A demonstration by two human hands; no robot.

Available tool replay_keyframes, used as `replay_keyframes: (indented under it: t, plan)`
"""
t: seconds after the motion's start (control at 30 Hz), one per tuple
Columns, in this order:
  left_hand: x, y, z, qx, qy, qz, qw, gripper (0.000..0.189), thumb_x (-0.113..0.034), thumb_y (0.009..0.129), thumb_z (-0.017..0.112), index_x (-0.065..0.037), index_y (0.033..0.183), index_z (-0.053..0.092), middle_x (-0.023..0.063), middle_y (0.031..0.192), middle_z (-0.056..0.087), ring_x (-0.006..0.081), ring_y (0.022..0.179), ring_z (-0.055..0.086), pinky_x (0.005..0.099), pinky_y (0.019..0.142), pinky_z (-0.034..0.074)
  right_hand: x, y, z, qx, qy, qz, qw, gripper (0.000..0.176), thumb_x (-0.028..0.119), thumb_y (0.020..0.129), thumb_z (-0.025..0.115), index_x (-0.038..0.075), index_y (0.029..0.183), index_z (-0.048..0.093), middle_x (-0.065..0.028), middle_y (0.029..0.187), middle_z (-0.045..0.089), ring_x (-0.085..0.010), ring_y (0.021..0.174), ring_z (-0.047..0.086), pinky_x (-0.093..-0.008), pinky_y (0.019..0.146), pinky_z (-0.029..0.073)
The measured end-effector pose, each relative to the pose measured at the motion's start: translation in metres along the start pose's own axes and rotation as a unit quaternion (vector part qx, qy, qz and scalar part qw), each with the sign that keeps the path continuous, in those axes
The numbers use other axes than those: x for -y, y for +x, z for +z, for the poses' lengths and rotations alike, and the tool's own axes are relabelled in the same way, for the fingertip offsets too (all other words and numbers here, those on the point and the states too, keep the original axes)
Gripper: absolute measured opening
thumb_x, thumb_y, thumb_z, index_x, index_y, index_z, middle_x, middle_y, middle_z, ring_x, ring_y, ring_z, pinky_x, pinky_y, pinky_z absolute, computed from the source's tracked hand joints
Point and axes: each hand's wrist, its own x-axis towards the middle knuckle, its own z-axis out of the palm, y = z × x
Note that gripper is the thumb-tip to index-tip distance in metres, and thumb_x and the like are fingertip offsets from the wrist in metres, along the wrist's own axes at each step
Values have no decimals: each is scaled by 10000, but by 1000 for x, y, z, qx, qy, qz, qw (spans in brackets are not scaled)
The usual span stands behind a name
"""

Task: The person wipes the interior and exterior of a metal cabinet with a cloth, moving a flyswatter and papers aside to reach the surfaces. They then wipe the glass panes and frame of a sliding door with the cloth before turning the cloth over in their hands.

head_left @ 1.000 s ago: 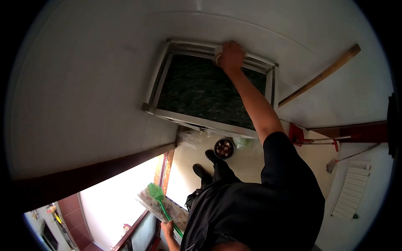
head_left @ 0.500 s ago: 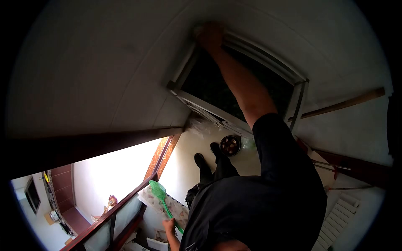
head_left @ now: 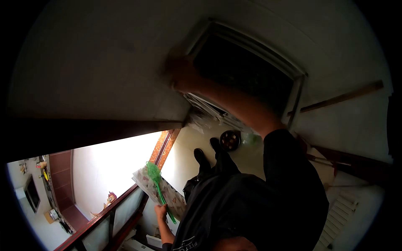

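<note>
My right hand (head_left: 182, 75) reaching to window frame (head_left: 298, 96) corner, blurred, so cannot tell finger spread. My left hand (head_left: 160, 210) clutching green swatter (head_left: 155, 173) plus patterned sheet (head_left: 167, 196). Am risking overreach, and sheet slipping from crowded left fingers.

A dark bowl (head_left: 230, 140) sits on the floor (head_left: 188, 161) (contents unclear); a wooden pole (head_left: 343, 97) leans far right.

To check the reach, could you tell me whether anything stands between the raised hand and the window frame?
Nothing visible does: the blurred right hand is at the left corner of the window frame. The left hand holds a green fly swatter far below.
</note>
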Motion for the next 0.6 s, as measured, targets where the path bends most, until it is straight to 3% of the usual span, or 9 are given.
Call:
replay_keyframes:
  t: [0.13, 0.2, 0.27, 0.4, 0.47, 0.5, 0.6]
  plan:
    - [-38, -26, -6, 3, -49, 7, 999, 226, -111, 634, 663, 52, 593, 512, 75, 527, 511, 170, 441, 486, 342, 394, 370, 32, -20, -24, -38, -52, -46, 997, 414, 168, 575, 660, 81, 974, 594, -120, 1064, 534, -295, 1009, 503, -441, 886, 376]
    - [-3, 0, -1, 13, -33, 22, 999, 214, -109, 638, 657, 50, 603, 519, 74, 530, 514, 170, 438, 491, 337, 392, 373, 49, -37, -33, -43, -88, -48, 994, 402, 149, 581, 659, 78, 971, 594, -115, 1083, 524, -296, 1001, 505, -429, 868, 395]
    - [4, 11, 1, 25, -21, 40, 999, 202, -107, 642, 651, 49, 613, 525, 73, 533, 518, 170, 435, 496, 332, 389, 375, 45, -60, -19, -108, -94, -33, 989, 361, 87, 594, 641, 83, 952, 595, -101, 1103, 510, -277, 993, 510, -392, 815, 435]
    - [-33, -12, -11, 39, 18, 42, 998, 192, -107, 637, 639, 61, 668, 552, 84, 556, 539, 171, 451, 512, 325, 406, 393, 41, -100, -12, -56, -65, 15, 996, 334, 50, 601, 625, 91, 931, 594, -80, 1089, 517, -256, 988, 516, -357, 775, 455]
    - [-33, -10, -17, 41, 48, 56, 996, 196, -107, 632, 637, 64, 693, 563, 87, 569, 549, 171, 464, 519, 324, 420, 402, 45, -113, -8, -27, -91, 15, 995, 182, 120, 679, 602, 70, 854, 594, -89, 1068, 554, -237, 999, 529, -396, 860, 414]
    - [-26, -6, -15, 27, 34, 81, 996, 193, -104, 625, 633, 58, 712, 573, 85, 583, 558, 167, 480, 525, 322, 436, 410, 45, -122, -14, -29, -115, 15, 993, 335, 31, 594, 630, 96, 921, 593, -53, 1101, 521, -248, 1009, 519, -360, 738, 476]
    - [3, 28, -11, 36, 17, 92, 995, 193, -91, 613, 613, 38, 754, 591, 73, 612, 571, 158, 511, 536, 312, 467, 424, 63, -153, -60, -19, -56, 89, 994, 354, 5, 586, 631, 100, 925, 593, -55, 1134, 509, -248, 1043, 507, -352, 726, 489]
